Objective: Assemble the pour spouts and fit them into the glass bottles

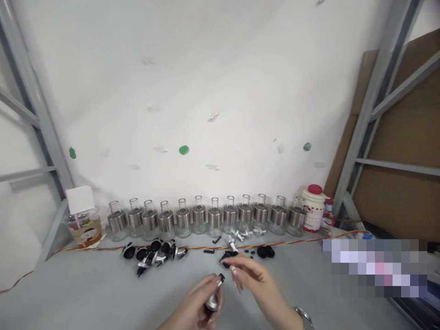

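Observation:
Low in the middle of the head view, my left hand (202,298) is closed around a silver-and-black pour spout (211,302), whose narrow black tip points up past the thumb. Its lower part is partly hidden by my fingers. My right hand (249,273) hovers just to the right, with fingers apart and the index finger stretched towards a small pile of black parts (229,255). Nothing shows between its fingers. Several silver spout pieces (240,235) lie behind that pile, and small black strips (208,251) are scattered to its left.
A row of glass bottles with metal sleeves (215,216) stands along the wall. Capped spouts (154,252) lie left; round black caps (266,251) lie right. A twisted cord (288,243) crosses the table. A drink cup (84,231) and a cream jar (312,213) flank the row.

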A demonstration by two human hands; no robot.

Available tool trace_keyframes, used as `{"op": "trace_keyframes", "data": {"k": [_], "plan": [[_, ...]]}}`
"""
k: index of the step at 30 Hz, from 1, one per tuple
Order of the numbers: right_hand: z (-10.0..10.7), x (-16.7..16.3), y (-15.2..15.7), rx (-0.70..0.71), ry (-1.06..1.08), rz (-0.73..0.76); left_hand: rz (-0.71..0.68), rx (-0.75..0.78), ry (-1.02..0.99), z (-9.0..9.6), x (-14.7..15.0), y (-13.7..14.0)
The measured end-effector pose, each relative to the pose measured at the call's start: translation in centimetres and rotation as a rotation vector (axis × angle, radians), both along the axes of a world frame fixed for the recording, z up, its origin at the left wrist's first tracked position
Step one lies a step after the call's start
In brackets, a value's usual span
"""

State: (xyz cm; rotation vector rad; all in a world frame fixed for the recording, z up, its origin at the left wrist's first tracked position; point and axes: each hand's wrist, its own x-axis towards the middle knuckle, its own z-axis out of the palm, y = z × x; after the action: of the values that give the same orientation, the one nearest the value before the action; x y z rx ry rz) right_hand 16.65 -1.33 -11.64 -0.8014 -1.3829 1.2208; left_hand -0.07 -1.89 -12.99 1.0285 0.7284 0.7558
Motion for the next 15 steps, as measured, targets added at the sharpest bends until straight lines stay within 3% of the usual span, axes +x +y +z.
{"op": "trace_keyframes", "data": {"k": [3,8,15], "plan": [[0.1,0.2,0.2,-0.043,0.074,-0.085,0.058,0.013,-0.046,-0.1,-0.1,0.6],[-0.2,0.3,0.4,-0.071,0.083,-0.142,0.204,0.075,0.065,-1.3,-0.2,1.3],[-1.2,0.3,1.1,-0.07,0.127,-0.157,0.195,0.007,0.061,-0.7,-0.2,1.4]]}}
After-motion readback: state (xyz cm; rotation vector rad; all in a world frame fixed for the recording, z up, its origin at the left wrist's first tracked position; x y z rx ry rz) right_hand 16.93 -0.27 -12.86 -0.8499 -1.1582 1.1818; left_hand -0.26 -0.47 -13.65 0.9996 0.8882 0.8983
